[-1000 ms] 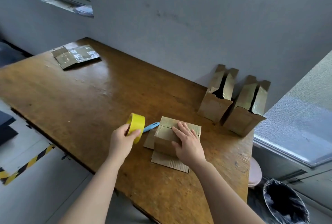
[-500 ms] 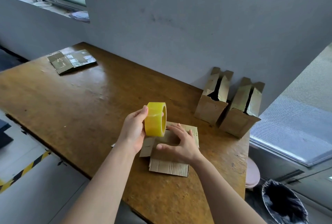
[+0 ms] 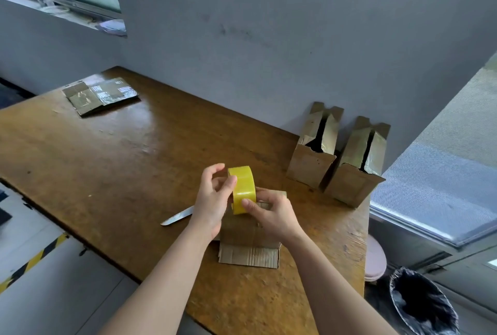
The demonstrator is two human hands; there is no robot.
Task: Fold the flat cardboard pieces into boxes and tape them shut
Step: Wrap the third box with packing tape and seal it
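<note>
A yellow tape roll [image 3: 242, 188] is held up over a half-folded cardboard box [image 3: 248, 238] that lies on the wooden table [image 3: 107, 168]. My left hand [image 3: 212, 200] grips the roll from the left, thumb and fingers around its rim. My right hand [image 3: 271, 213] pinches the roll's lower edge with its fingertips. The box's front flap lies flat toward me; its back part is hidden behind my hands.
A knife blade [image 3: 177, 218] lies on the table left of my left wrist. Two folded boxes [image 3: 312, 157] [image 3: 355, 176] with open tops lean on the wall at right. Flat taped cardboard [image 3: 99, 95] lies far left. A black-lined bin [image 3: 422, 305] stands on the floor, right.
My left hand lifted the tape roll from the table to above the box. My right hand left the box top and now pinches the roll.
</note>
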